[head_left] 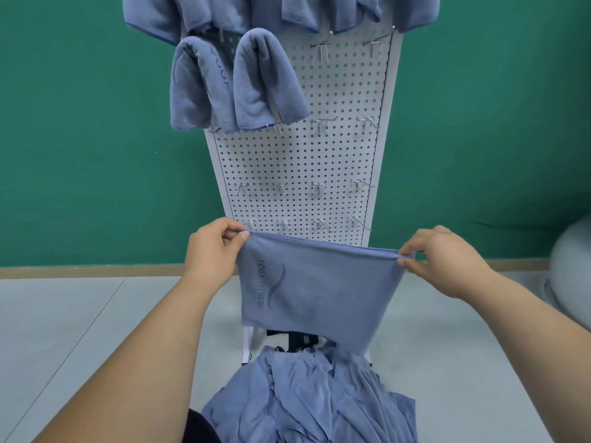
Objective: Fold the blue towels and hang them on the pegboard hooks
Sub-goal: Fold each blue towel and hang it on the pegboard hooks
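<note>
I hold a folded blue towel point(316, 289) with dark printed lettering stretched flat in front of the white pegboard point(300, 161). My left hand point(215, 247) pinches its top left corner and my right hand point(438, 260) pinches its top right corner. The towel hangs down from both pinches, covering the lowest part of the board. Two folded blue towels point(236, 84) hang on hooks at the board's upper left, and more blue towels point(287, 11) hang along the top row. A crumpled heap of blue towels point(307, 398) lies below my hands.
Bare metal hooks point(319, 124) stick out of the pegboard in several rows on its right and lower parts. A green wall point(96, 139) stands behind, with grey floor point(80, 330) below. A pale rounded object point(572, 266) sits at the right edge.
</note>
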The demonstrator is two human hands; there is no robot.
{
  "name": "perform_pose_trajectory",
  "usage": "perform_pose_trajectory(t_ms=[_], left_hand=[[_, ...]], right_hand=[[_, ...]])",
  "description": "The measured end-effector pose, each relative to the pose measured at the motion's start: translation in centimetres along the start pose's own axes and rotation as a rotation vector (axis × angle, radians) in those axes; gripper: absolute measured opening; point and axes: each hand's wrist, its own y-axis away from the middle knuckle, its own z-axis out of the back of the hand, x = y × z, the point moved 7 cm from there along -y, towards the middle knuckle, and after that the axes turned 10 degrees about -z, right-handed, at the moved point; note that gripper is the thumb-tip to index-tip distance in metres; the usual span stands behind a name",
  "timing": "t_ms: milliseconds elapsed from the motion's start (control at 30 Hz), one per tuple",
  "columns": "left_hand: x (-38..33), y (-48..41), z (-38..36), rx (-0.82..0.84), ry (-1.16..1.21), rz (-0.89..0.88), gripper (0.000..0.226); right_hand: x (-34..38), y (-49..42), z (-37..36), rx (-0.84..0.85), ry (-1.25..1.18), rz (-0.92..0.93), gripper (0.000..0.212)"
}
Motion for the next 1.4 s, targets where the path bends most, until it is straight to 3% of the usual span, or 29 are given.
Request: perform_pose_trajectory(t_ms=[200, 367, 500, 600, 733, 800, 900, 1000, 1100, 1233, 1400], left_hand=[[0.0, 0.0, 0.1, -0.007, -0.034, -0.012, 0.004], [-0.3, 0.5, -0.4, 0.058, -0.348, -0.071, 0.000], [-0.5, 0.6, -0.7, 0.084, -0.427, -0.067, 0.001], [-0.4, 0.5, -1.0, 0.108, -0.472, -0.073, 0.011], [-0.3, 0.7, -1.2, 0.115, -0.638, -0.074, 0.016], [0.1, 0.6, -0.9, 0.059, -0.568, -0.034, 0.015], [1.2, 0.3, -0.6, 0.022, -0.219, 0.094, 0.013], [1.2, 0.3, -0.8, -0.023, 0.275, 0.223, 0.017], [0.4, 0.1, -1.1, -0.069, 0.545, 0.289, 0.023], [0.9, 0.9, -2.5, -0.131, 0.600, 0.445, 0.024], [1.5, 2.7, -4.2, -0.169, 0.504, 0.571, 0.019]], right_hand=[[-0.6, -0.1, 0.4, -0.156, 0.121, -0.123, 0.020], [0.0, 0.4, 1.9, -0.300, 0.048, -0.174, 0.018], [1.0, 0.8, 3.4, -0.449, -0.038, -0.107, 0.014], [1.2, 0.3, 2.3, -0.377, 0.058, -0.035, 0.035], [1.1, -0.1, 1.2, -0.299, 0.021, -0.014, 0.013], [0.6, -0.1, 1.1, -0.169, -0.216, -0.073, 0.015], [-0.7, 0.3, 0.9, 0.029, -0.699, -0.169, 0.019], [-1.5, 0.7, 1.2, 0.043, -0.991, -0.234, 0.023], [-1.8, 0.3, 1.3, -0.010, -1.168, -0.300, 0.030], [-2.0, -0.1, 0.3, -0.095, -1.186, -0.460, 0.041], [-1.4, 0.6, -1.9, -0.163, -1.175, -0.646, 0.024]])
